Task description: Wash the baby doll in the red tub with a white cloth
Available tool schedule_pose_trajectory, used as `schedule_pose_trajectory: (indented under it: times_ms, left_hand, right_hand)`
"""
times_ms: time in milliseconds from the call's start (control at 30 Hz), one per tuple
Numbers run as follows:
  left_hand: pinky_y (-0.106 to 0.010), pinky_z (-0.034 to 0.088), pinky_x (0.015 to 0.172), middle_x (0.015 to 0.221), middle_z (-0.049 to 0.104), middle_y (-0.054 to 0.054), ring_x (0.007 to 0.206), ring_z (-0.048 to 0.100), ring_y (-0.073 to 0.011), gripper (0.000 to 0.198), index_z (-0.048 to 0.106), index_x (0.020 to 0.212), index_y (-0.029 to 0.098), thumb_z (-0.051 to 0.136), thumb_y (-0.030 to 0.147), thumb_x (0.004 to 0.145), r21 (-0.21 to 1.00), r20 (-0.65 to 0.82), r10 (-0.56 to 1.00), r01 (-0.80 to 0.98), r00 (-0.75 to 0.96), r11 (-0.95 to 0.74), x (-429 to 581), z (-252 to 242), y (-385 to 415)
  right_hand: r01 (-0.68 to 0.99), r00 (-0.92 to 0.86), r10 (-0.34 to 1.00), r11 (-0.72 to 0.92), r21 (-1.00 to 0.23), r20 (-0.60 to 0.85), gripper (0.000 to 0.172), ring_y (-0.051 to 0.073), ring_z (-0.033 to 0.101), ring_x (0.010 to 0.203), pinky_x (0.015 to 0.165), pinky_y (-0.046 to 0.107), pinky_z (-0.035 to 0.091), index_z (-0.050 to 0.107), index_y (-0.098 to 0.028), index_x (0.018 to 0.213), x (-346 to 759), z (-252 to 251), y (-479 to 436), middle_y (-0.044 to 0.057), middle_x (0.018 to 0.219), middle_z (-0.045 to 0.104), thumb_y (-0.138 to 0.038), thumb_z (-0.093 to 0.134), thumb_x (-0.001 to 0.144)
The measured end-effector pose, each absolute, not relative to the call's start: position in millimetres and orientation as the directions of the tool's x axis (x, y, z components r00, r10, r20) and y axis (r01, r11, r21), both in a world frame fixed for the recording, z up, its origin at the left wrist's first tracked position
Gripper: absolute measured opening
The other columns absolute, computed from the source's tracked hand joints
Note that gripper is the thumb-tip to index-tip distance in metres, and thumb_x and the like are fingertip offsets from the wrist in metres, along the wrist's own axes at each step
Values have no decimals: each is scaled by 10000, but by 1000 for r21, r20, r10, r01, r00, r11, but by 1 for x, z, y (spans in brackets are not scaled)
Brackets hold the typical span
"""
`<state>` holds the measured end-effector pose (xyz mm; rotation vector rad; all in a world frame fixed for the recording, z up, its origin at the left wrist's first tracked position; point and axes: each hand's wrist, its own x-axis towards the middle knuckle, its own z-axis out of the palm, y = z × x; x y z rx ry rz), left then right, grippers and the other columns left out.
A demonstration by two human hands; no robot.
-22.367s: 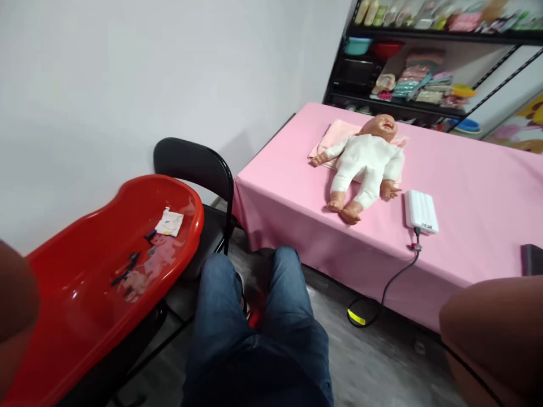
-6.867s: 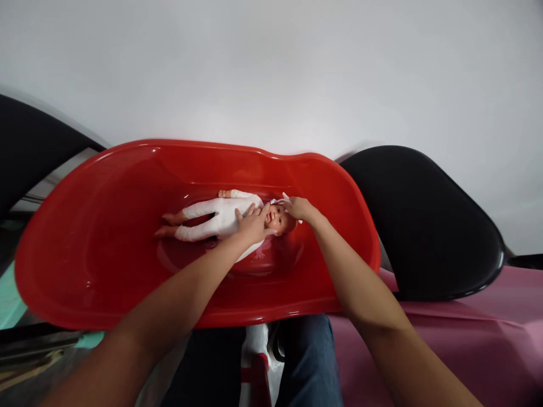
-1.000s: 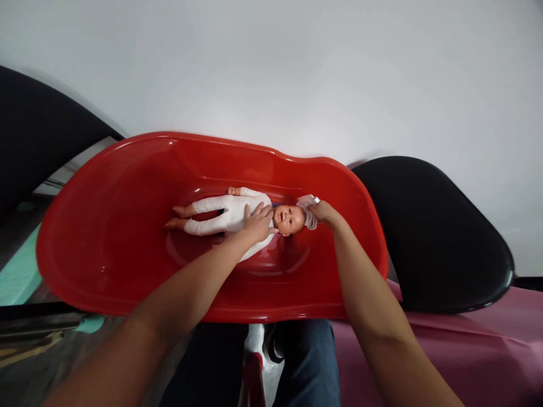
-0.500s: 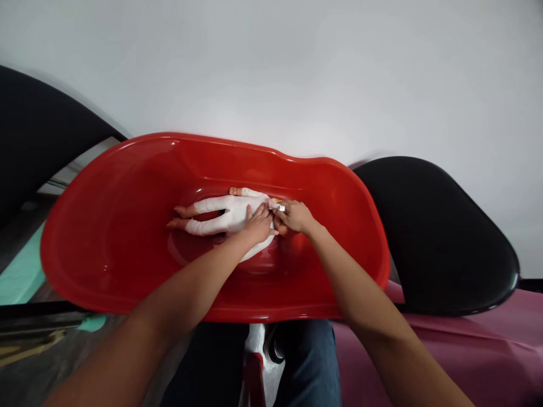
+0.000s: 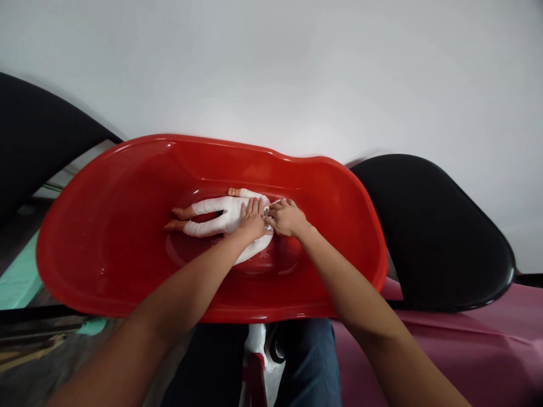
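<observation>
Doll in tub, seen from my head camera. The doll (image 5: 216,221) lies on its back on the floor of the red tub (image 5: 106,226). Its long axis runs left to right along the tub's length, with the feet to the left and the head end to the right. The head is mostly hidden beneath my hands.

Both arms reach in from the near side, across the near rim and square to the doll's axis. My left hand (image 5: 252,221) is open, pressed flat on the chest with fingers spread toward the far side; it is the hand nearer the feet. My right hand (image 5: 287,219) is nearer the head and lies just beside the left, its fingers curled in at the neck and head. A thin white scrap (image 5: 275,201) shows just past those fingers; I cannot tell whether they pinch it.

Right of the tub stands a black chair back (image 5: 432,226), with pink cloth (image 5: 466,345) below it.
</observation>
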<state>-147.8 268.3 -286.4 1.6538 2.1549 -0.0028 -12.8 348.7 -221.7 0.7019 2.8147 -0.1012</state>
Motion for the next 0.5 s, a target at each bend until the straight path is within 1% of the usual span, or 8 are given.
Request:
schedule_pose_trajectory:
  times_ms: [67, 167, 233, 300, 367, 433, 500]
  left_hand:
    - [-569, -12, 1400, 1837, -80, -143, 1731, -83, -320, 1281, -25, 1788, 32, 730, 654, 960, 251, -327, 922, 922, -207, 296, -147, -284, 268]
    - [-588, 2, 1397, 1843, -54, -136, 1731, -63, -333, 1257, 2, 1805, 90, 736, 665, 962, 265, -314, 930, 923, -189, 277, -147, -283, 267]
    - [-588, 7, 1396, 1844, -40, -159, 1731, -53, -346, 1245, 13, 1814, 135, 745, 668, 960, 271, -301, 936, 925, -180, 266, -147, -285, 267]
    - [-588, 17, 1394, 1841, -15, -196, 1731, -33, -357, 1221, 34, 1821, 186, 753, 668, 959, 275, -292, 939, 924, -182, 264, -148, -286, 267]
    - [-601, 27, 1388, 1837, 9, -219, 1730, -13, -367, 1154, 82, 1824, 244, 742, 660, 973, 281, -285, 943, 925, -172, 254, -149, -287, 266]
    - [-619, 40, 1380, 1832, 31, -238, 1729, 0, -372, 1094, 131, 1821, 287, 735, 649, 985, 290, -267, 950, 927, -160, 238, -149, -286, 264]
    - [-642, 52, 1370, 1830, 29, -244, 1729, -5, -378, 1074, 167, 1816, 313, 758, 629, 977, 301, -241, 960, 929, -145, 216, -148, -285, 262]
  right_hand:
    - [543, -820, 522, 840, -26, -235, 517, 337, 545, 1393, 1223, 540, 356, 782, -208, 1330, -12, -225, 352, 97, 1480, 659, -549, 428, 1170]
    - [679, -720, 642, 731, -73, -266, 552, 367, 556, 1405, 1189, 593, 405, 721, -273, 1460, -9, -226, 361, 99, 1534, 622, -590, 374, 1170]
    - [767, -632, 712, 631, -117, -307, 562, 392, 559, 1418, 1162, 612, 436, 668, -296, 1530, -6, -225, 369, 106, 1536, 621, -603, 372, 1163]
    - [852, -524, 771, 487, -195, -362, 583, 399, 587, 1396, 1129, 584, 472, 660, -292, 1532, 0, -224, 380, 120, 1508, 643, -630, 366, 1158]
    - [894, -438, 794, 337, -295, -422, 586, 366, 632, 1341, 1107, 496, 495, 682, -258, 1499, 7, -225, 391, 134, 1465, 670, -618, 361, 1167]
    - [900, -396, 792, 233, -368, -465, 556, 317, 668, 1271, 1077, 394, 502, 708, -183, 1453, 15, -228, 400, 160, 1418, 692, -549, 393, 1179]
    - [904, -345, 794, 138, -405, -501, 571, 289, 712, 1106, 966, 346, 534, 728, -102, 1401, 22, -231, 404, 210, 1334, 717, -522, 413, 1177]
